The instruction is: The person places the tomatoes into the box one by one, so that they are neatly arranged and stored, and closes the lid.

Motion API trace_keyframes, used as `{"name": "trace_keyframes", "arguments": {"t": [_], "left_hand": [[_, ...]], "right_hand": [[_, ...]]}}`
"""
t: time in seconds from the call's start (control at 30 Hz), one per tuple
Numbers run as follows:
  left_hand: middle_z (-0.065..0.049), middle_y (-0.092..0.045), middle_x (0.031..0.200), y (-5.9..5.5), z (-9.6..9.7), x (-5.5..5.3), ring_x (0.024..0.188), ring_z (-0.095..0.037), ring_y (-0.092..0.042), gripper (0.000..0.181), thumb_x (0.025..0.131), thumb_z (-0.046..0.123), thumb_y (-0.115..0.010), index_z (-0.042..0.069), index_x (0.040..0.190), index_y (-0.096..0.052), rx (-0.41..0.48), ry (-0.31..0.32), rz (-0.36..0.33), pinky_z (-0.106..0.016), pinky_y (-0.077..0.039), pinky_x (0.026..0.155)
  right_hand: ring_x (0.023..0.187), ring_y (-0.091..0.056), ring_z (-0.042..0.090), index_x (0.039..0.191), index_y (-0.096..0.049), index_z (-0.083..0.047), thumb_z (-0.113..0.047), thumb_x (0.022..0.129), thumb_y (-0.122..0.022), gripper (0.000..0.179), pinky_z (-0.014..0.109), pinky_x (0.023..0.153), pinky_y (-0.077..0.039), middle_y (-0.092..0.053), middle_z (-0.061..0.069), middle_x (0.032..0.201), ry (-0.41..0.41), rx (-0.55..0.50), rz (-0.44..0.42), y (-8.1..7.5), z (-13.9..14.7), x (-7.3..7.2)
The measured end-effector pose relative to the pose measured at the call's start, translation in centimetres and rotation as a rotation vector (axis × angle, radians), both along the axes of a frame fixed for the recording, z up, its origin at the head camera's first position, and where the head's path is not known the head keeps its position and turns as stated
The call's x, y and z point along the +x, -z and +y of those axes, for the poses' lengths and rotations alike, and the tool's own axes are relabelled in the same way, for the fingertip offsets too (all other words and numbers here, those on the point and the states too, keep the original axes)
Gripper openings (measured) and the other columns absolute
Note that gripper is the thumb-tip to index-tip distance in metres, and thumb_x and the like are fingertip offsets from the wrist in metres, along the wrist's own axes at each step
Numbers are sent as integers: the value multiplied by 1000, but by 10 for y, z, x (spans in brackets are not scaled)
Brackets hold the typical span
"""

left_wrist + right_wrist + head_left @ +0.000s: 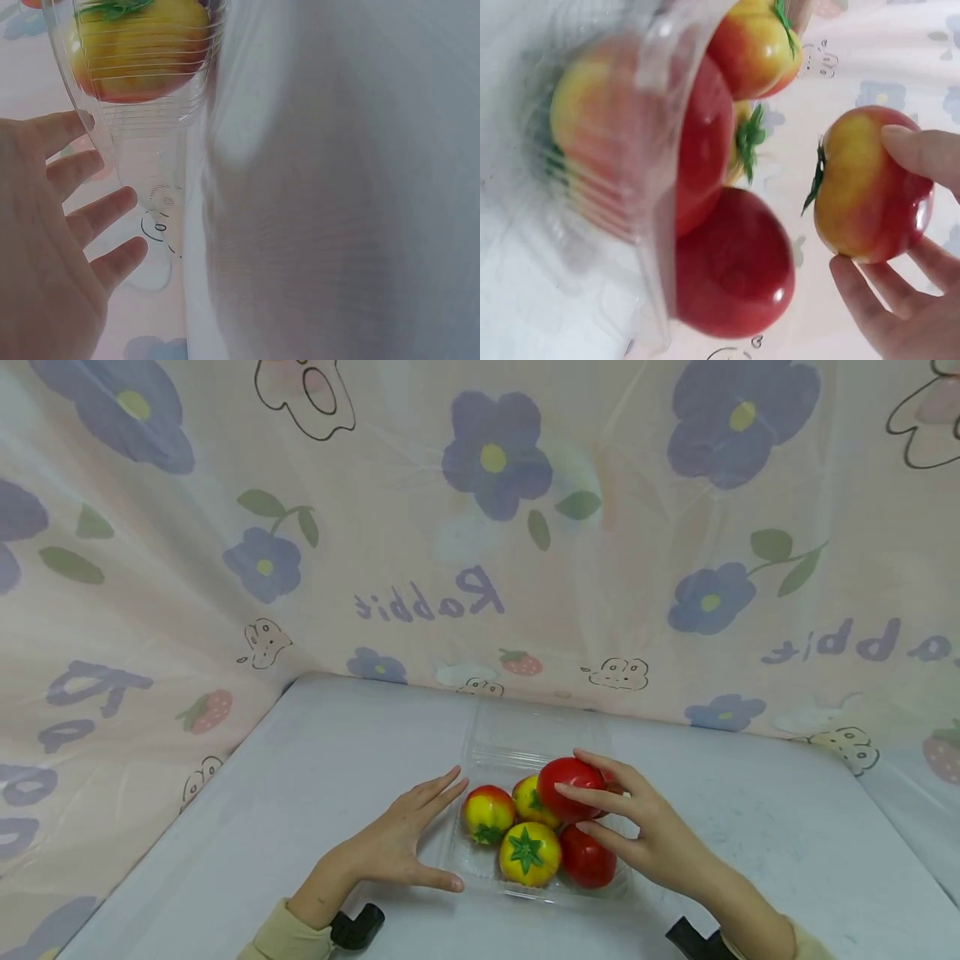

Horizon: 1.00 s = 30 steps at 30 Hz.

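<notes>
My right hand point(660, 839) holds a tomato point(855, 180) between thumb and fingers, raised above a clear plastic box point(480, 867). This tomato is red on one side and yellow near its green leafy top. Several more tomatoes lie in the box: a yellow one point(528, 858) at the front, a red-and-yellow one point(487, 806) at the left, a red one point(591, 860) at the right. My left hand point(393, 843) is beside the box's left wall, fingers spread and holding nothing. In the left wrist view one fingertip meets the rim, but contact is unclear.
The box's transparent lid point(536, 731) is folded back behind it, lying toward the rear of the white table point(360, 743). A curtain point(390, 535) printed with flowers and rabbits hangs along the back and left sides.
</notes>
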<state>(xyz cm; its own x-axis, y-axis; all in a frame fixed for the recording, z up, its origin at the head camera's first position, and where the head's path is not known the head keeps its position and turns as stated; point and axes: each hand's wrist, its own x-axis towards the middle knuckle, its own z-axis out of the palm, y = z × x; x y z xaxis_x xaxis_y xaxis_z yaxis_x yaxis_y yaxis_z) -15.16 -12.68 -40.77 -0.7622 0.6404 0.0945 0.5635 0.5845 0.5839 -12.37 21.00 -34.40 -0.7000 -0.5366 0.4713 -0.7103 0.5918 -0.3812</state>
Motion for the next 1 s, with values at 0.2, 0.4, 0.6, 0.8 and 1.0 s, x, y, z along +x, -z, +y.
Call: {"name": "trace_keyframes", "arguments": {"t": [0.2,0.4,0.6,0.8,1.0], "left_hand": [[7,-4,162,-1,1,-1,146,-34,-19,111,67,64,-75,32,154,-15,-10,-6,-6,-64,-19,112],[2,-8,163,-1,1,-1,145,-34,-20,111,67,65,-75,30,154,-17,-11,-10,-8,-66,-22,111],[0,-9,163,-1,0,-1,144,-34,-22,110,67,66,-73,32,154,-17,-13,-16,-23,-67,-24,108],[1,-11,163,0,1,0,144,-33,-22,109,67,68,-71,31,154,-18,-22,-22,-19,-67,-26,107],[-1,-12,162,0,1,-1,144,-34,-22,110,67,65,-72,23,154,-20,0,-7,-4,-67,-26,107]], "right_hand": [[124,-45,29,128,-61,-34,-2,74,-80,66,36,74,-59,-41,4,147,-57,42,-68,-4,-10,0],[124,-46,30,128,-61,-35,-9,77,-79,60,38,76,-59,-42,5,146,-98,86,-97,-5,-20,-1],[126,-46,32,129,-60,-33,-10,76,-79,60,38,79,-58,-44,8,144,-171,107,-118,-5,-32,-2],[130,-43,28,132,-58,-33,-15,81,-76,57,40,86,-56,-43,5,145,-239,187,-115,-7,-44,-2],[132,-41,25,132,-58,-35,-17,81,-76,57,42,89,-55,-43,1,147,-256,258,-209,-10,-54,0]]}}
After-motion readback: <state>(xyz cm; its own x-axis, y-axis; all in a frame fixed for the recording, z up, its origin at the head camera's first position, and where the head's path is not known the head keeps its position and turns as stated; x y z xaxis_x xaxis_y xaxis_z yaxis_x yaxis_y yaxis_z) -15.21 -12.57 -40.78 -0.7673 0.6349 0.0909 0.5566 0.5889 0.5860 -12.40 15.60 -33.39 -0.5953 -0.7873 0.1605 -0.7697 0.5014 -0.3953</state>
